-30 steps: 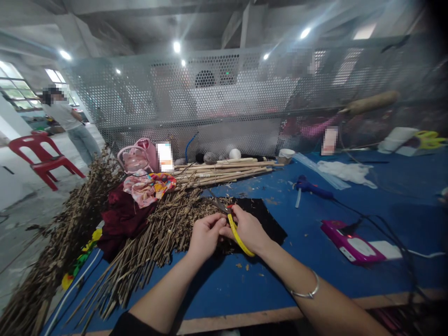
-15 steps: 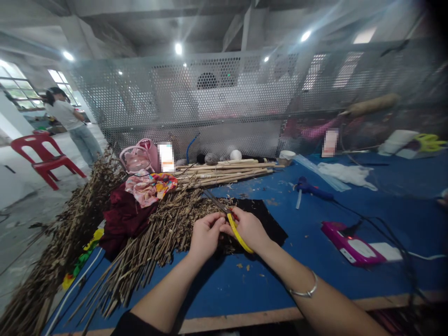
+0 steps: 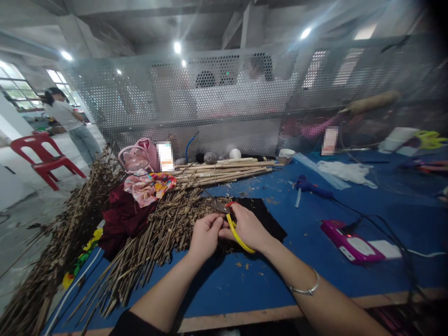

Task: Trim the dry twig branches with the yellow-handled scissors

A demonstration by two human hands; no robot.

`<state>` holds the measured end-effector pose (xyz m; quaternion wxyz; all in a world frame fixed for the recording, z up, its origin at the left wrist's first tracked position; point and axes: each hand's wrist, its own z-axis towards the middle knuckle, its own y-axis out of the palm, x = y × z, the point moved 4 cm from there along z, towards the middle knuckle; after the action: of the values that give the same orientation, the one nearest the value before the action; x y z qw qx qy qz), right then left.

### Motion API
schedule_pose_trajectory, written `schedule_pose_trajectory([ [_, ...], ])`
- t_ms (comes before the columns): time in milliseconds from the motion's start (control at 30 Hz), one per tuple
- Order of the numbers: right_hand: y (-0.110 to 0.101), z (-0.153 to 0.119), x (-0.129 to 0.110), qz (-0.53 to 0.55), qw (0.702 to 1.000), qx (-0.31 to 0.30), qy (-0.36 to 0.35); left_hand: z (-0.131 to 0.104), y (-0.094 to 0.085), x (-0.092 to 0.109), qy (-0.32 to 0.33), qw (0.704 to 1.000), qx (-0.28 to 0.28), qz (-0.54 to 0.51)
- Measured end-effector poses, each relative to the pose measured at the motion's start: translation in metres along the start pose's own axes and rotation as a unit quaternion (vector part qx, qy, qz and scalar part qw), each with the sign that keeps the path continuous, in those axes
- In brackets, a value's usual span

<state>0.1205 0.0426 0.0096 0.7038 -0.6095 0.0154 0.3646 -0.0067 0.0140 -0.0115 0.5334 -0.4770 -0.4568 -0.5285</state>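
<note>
My right hand (image 3: 247, 228) is closed on a pair of scissors (image 3: 241, 237) with yellow and red handles. The blades point away and to the left, slightly parted, over the dried stems. My left hand (image 3: 206, 237) is pinched close beside it, fingertips nearly meeting the right hand's; whatever small thing they hold is hidden. Under and left of both hands spreads a heap of dried brown plant stems (image 3: 168, 224). Part of it lies near a black cloth (image 3: 268, 219) on the blue table (image 3: 280, 284).
Pale sticks (image 3: 224, 172) lie behind the heap. A glue gun (image 3: 311, 187) and a magenta power strip (image 3: 352, 242) with cables are at right. A dark red cloth (image 3: 124, 219) and pink bag (image 3: 138, 156) sit left. A perforated metal screen (image 3: 217, 107) stands behind; a person stands far left.
The scissor blades have parted and swung slightly left, and the right hand's fingers have spread a little with the handles. The left hand stays almost in place.
</note>
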Motion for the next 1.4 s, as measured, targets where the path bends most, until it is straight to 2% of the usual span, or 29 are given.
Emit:
schedule_pose_trajectory([
  [100, 0.0, -0.001, 0.001, -0.009, 1.0, 0.006, 0.002, -0.001, 0.002, 0.0, -0.019, 1.0, -0.017, -0.017],
  [200, 0.003, -0.002, 0.002, -0.002, 1.0, -0.019, 0.023, -0.001, 0.003, -0.001, -0.03, 0.999, -0.031, -0.034],
  [567, 0.008, -0.001, 0.008, -0.048, 0.995, -0.036, 0.084, 0.0, 0.0, -0.001, -0.039, 0.999, -0.014, -0.031],
  [667, 0.009, 0.0, 0.008, -0.062, 0.994, -0.029, 0.079, 0.002, 0.0, -0.002, -0.038, 0.999, 0.0, -0.017],
  [867, 0.005, 0.0, 0.007, -0.068, 0.995, -0.026, 0.074, 0.002, -0.003, 0.003, 0.018, 0.999, 0.026, 0.03],
  [1100, 0.003, -0.001, 0.006, -0.009, 0.998, -0.036, 0.047, 0.0, -0.003, 0.009, 0.026, 0.998, 0.019, 0.047],
  [1400, 0.001, -0.003, -0.005, 0.004, 1.0, -0.018, 0.008, 0.004, 0.0, -0.005, -0.037, 0.998, 0.025, -0.048],
])
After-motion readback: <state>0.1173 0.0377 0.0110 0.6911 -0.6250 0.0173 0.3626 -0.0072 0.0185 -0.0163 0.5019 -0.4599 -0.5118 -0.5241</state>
